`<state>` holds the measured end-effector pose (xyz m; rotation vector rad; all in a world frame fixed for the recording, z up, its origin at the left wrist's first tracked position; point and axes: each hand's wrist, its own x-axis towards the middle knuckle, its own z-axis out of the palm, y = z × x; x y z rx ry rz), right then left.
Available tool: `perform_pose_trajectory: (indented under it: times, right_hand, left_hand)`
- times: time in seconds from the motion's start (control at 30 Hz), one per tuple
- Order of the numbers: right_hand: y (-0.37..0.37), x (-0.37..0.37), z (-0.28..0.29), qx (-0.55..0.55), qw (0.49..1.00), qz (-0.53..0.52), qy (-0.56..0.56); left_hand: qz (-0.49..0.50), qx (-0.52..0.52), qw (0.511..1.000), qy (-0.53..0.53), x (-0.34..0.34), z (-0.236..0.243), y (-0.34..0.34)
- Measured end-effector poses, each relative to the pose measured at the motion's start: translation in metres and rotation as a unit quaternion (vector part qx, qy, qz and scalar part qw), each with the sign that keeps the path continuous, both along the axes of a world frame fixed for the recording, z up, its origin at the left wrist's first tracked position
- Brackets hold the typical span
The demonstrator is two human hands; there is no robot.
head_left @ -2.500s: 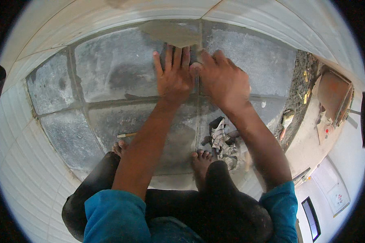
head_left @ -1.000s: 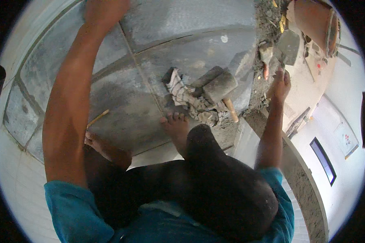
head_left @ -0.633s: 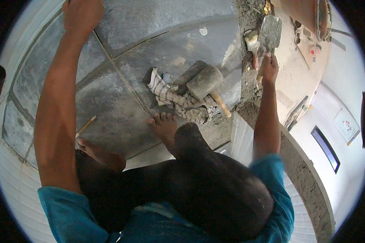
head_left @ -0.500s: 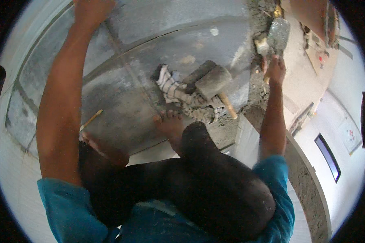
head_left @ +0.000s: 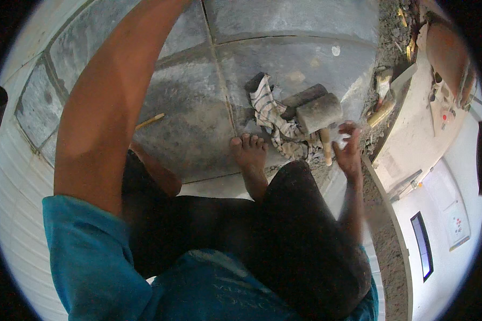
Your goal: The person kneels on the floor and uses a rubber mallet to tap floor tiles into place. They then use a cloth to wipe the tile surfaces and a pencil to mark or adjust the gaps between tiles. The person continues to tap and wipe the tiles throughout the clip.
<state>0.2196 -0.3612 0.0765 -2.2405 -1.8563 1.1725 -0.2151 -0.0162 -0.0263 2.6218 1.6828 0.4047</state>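
My right hand (head_left: 348, 150) is open with its fingers apart and slightly curled. It hovers beside the wooden handle of a mallet (head_left: 319, 113), not visibly gripping it; a small white patch shows between thumb and fingers. The mallet's thick grey head rests on a crumpled striped cloth (head_left: 265, 101), next to a dark cylindrical piece (head_left: 304, 100). Right of the hand, a trowel (head_left: 403, 80) with a wooden handle and a brush (head_left: 383, 85) lie on the rubble strip. My left arm (head_left: 110, 101) stretches forward past the upper edge, so the left hand is out of sight.
Large grey floor tiles (head_left: 182, 128) with dirty joints spread before me, my bare feet on them. A thin wooden stick (head_left: 150, 121) lies by my left foot. At right runs a rough cement edge (head_left: 383, 214); several tools lie on the pale surface (head_left: 418, 125) beyond it.
My right hand has let go of the trowel, which now lies on the rubble strip, and has drawn back toward the mallet handle. My left hand has gone beyond the upper edge; the view has shifted.
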Motion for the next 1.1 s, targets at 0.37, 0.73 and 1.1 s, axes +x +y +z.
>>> perform_pose_trajectory:
  times: [0.37, 0.73, 1.1]
  right_hand:
    - [0.088, -0.048, 0.015, 0.007, 0.991, -0.047, 0.127]
    - [0.299, -0.135, 0.007, 0.255, 0.939, 0.221, 0.066]
    - [0.322, -0.176, 0.02, -0.016, 0.949, 0.303, -0.081]
  left_hand:
    - [0.053, 0.014, 0.994, -0.098, 0.007, -0.007, 0.003]
    - [-0.036, 0.015, 0.997, -0.072, -0.011, -0.018, 0.009]
    - [0.025, -0.036, 0.988, -0.149, -0.011, -0.017, 0.015]
